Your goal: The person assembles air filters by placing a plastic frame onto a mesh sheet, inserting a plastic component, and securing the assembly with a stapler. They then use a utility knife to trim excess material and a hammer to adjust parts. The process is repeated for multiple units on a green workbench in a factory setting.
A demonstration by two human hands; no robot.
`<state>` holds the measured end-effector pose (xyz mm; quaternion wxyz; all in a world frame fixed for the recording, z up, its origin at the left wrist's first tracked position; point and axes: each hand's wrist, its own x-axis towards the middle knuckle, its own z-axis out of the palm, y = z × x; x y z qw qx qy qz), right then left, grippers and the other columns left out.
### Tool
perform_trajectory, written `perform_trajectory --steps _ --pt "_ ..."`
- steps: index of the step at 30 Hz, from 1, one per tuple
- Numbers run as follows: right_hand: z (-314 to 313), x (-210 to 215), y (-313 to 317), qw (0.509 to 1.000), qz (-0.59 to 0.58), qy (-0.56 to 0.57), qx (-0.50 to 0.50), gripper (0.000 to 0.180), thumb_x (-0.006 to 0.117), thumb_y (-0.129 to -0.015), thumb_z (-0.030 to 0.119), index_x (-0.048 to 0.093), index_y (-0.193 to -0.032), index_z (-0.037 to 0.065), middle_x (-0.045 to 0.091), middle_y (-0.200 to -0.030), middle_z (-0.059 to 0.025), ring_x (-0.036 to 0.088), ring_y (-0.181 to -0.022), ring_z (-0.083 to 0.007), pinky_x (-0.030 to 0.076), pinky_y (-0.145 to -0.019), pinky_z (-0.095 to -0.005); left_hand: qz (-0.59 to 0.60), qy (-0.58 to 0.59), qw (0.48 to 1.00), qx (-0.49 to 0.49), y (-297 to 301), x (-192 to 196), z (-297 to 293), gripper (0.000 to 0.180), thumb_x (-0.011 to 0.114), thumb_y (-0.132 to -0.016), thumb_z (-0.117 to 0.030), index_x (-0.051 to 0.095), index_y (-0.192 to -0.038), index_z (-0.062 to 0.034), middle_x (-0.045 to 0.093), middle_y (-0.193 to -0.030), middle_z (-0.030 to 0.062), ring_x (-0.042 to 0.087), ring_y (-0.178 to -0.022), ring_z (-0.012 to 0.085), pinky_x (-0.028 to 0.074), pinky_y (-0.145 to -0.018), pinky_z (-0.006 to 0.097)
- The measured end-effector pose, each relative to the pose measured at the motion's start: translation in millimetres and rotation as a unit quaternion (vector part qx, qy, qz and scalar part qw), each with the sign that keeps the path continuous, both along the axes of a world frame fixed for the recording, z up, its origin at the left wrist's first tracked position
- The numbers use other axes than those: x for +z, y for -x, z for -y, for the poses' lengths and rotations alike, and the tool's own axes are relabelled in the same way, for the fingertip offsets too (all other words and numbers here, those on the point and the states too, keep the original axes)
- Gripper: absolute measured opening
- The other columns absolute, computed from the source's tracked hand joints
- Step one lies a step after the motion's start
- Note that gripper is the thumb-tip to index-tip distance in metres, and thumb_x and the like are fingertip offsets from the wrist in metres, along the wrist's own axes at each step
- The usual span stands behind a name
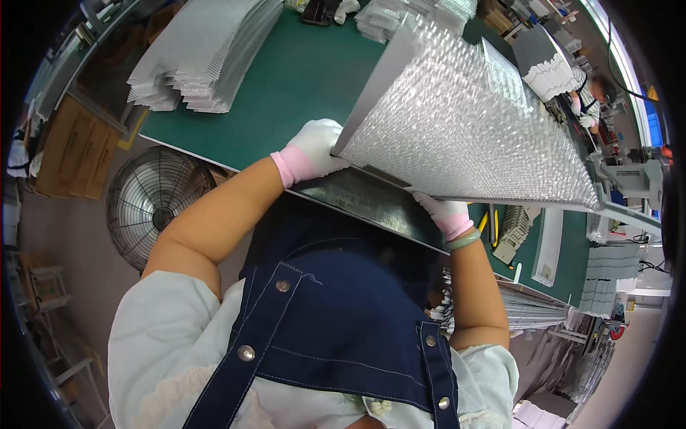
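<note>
A silver, dimpled metal mesh panel (471,121) with a smooth metal edge frame stands tilted up over the green worktable (314,79). My left hand (314,150), in a white glove with a pink cuff, grips the panel's near left corner. At the panel's lower edge, my right hand (441,213) is closed on the frame, gloved the same way. Its fingers are partly hidden under the panel. Beneath the panel, a dark shiny plate (364,199) lies along the table's near edge.
Stacked mesh sheets (207,50) lie at the table's far left, with another stack (382,18) behind the panel. A yellow-handled tool (484,221) and a pale metal channel (549,247) lie to the right. A floor fan (158,207) stands at left. A co-worker (592,100) is at far right.
</note>
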<state>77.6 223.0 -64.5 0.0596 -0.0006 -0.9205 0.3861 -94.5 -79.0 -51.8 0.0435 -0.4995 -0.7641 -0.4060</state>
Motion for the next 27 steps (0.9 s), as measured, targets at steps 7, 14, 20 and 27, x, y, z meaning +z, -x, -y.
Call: perform_trajectory --steps 7,14,20,27 --pt "3.6 11.0 7.9 0.989 0.103 0.096 -0.034 0.034 0.078 -0.081 0.012 0.071 -0.113 0.004 0.073 -0.110 -0.0093 0.067 -0.101 -0.0226 0.050 -0.092 -0.0357 0.122 0.108 0.987 -0.003 10.8 14.5 2.2 0.027 0.077 -0.073 -0.025 0.074 -0.096 -0.0103 0.071 -0.098 0.0136 0.063 -0.102 0.0347 0.050 -0.091 0.042" --pt "0.5 34.8 16.5 0.998 0.065 -0.007 0.008 0.042 0.082 -0.077 0.023 0.070 -0.115 0.009 0.073 -0.110 -0.0072 0.065 -0.104 -0.0208 0.048 -0.097 -0.0336 0.354 -0.159 0.909 -0.156 11.9 139.5 -20.9 0.046 0.078 -0.083 -0.025 0.067 -0.120 -0.0005 0.072 -0.106 0.0102 0.065 -0.095 0.0173 0.050 -0.091 0.031" --pt "16.2 175.1 13.8 0.919 -0.109 0.369 -0.083 0.048 0.075 -0.085 0.009 0.057 -0.127 -0.006 0.064 -0.123 -0.0138 0.062 -0.111 -0.0243 0.047 -0.101 -0.0385 0.341 -0.097 0.933 -0.060 13.2 237.8 -35.5 0.044 0.074 -0.090 -0.024 0.062 -0.121 0.0037 0.067 -0.121 0.0083 0.058 -0.113 0.0126 0.042 -0.102 0.029" --pt "2.6 197.5 53.7 0.857 -0.318 0.397 -0.079 0.016 0.070 -0.089 0.004 0.060 -0.101 0.004 0.059 -0.090 0.0016 0.052 -0.081 -0.0070 0.042 -0.075 -0.0230 0.328 -0.266 0.892 -0.160 20.6 201.0 -41.5 0.038 0.062 -0.097 -0.010 0.053 -0.131 0.0049 0.064 -0.122 0.0064 0.058 -0.111 0.0123 0.044 -0.101 0.030"
